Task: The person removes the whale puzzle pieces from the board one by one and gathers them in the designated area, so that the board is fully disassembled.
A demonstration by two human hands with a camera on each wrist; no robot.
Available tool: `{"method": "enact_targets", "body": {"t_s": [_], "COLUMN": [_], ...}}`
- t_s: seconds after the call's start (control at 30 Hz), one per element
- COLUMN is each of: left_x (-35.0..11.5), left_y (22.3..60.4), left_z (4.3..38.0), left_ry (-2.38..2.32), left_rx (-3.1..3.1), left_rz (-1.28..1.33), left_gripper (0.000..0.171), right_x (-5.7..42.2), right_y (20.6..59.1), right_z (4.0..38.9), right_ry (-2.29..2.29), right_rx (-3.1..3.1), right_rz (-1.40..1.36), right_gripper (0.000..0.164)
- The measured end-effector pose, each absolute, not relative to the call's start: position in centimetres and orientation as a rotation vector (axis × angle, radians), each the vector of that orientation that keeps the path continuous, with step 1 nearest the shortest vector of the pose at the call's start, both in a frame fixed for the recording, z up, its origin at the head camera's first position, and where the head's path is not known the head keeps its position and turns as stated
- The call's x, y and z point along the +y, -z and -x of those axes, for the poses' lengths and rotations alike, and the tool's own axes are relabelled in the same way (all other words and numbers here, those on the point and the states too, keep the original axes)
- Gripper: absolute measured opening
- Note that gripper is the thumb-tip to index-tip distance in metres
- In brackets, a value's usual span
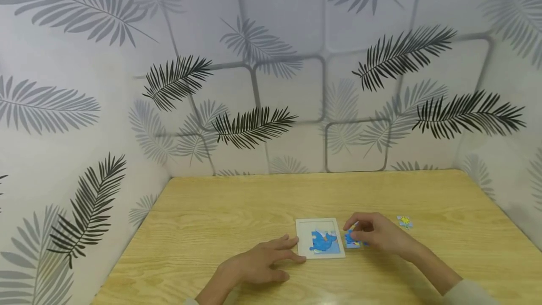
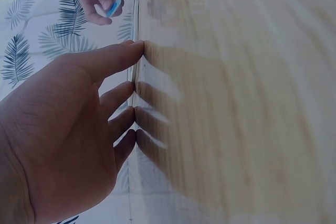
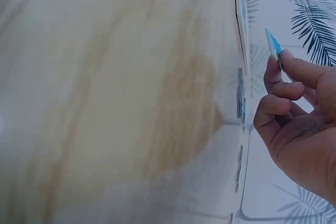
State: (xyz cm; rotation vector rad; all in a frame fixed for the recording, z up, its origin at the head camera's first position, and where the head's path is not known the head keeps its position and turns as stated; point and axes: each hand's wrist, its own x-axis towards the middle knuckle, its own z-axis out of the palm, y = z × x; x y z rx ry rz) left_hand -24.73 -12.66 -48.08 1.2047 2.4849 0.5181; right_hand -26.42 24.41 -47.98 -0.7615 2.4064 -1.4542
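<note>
A white-rimmed puzzle board (image 1: 300, 229) lies on the table, with a joined blue animal picture (image 1: 323, 243) filling its lower right part. My left hand (image 1: 264, 260) rests at the board's left side, fingers stretched out and fingertips at its rim and on the tabletop. Just right of the board, my right hand (image 1: 383, 234) pinches a blue puzzle piece (image 3: 273, 44) between thumb and index finger, tilted up above the table. Beneath that hand lie other blue puzzle pieces (image 1: 353, 244), partly hidden by the fingers.
A puzzle piece with a yellow sun (image 1: 405, 221) lies farther right on the wooden table (image 1: 220, 215). Behind the table's far edge stands a wall (image 1: 288, 145) with a leaf pattern.
</note>
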Motion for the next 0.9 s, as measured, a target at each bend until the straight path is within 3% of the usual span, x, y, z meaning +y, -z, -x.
{"method": "enact_targets", "body": {"t_s": [0.9], "left_x": [-12.7], "left_y": [47.7], "left_z": [24.6], "left_ry": [-0.569], "left_rx": [2.456], "left_rz": [-1.193], "left_gripper": [0.048], "right_x": [26.8], "right_y": [48.3], "right_z": [25.7], "right_ry": [1.336], "right_rx": [2.354], "right_rz": [0.839], "right_gripper": [0.007]}}
